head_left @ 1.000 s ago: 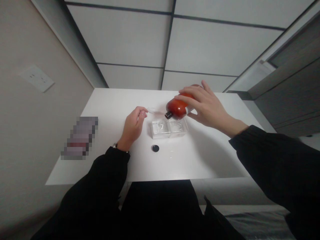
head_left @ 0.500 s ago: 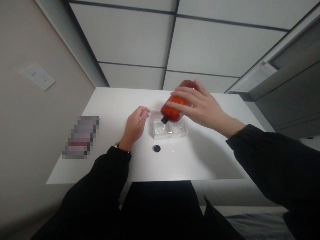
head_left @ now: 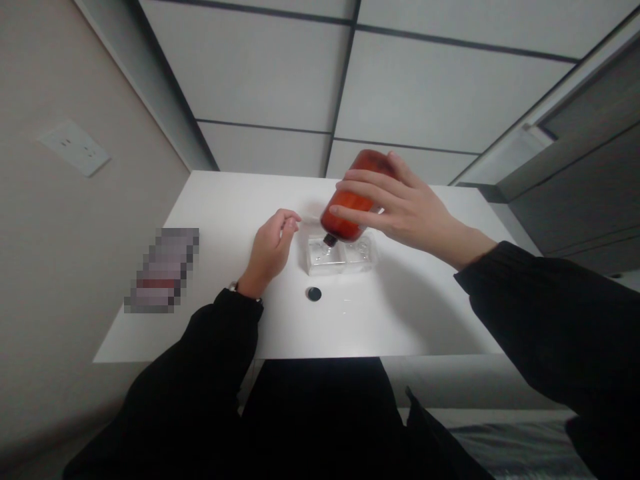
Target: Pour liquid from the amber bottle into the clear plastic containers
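Note:
My right hand [head_left: 400, 207] grips an amber-red bottle [head_left: 350, 200] tipped steeply, its dark neck pointing down into the left cell of a clear two-cell plastic case [head_left: 340, 255] on the white table [head_left: 225, 207]. My left hand [head_left: 270, 250] rests left of the case, fingers pinched on a thin clear piece [head_left: 310, 219] that reaches toward the bottle. A small black cap [head_left: 314, 293] lies on the table in front of the case.
A blurred rectangular object [head_left: 163, 270] lies at the table's left edge. A beige wall with a white socket plate [head_left: 74, 148] runs along the left. Grey cabinet fronts [head_left: 575, 153] stand to the right. Tiled floor lies beyond the table.
The right hand has swung the bottle from nearly level to steeply tipped, and its neck moved left and down over the case's left cell. The left hand stayed put.

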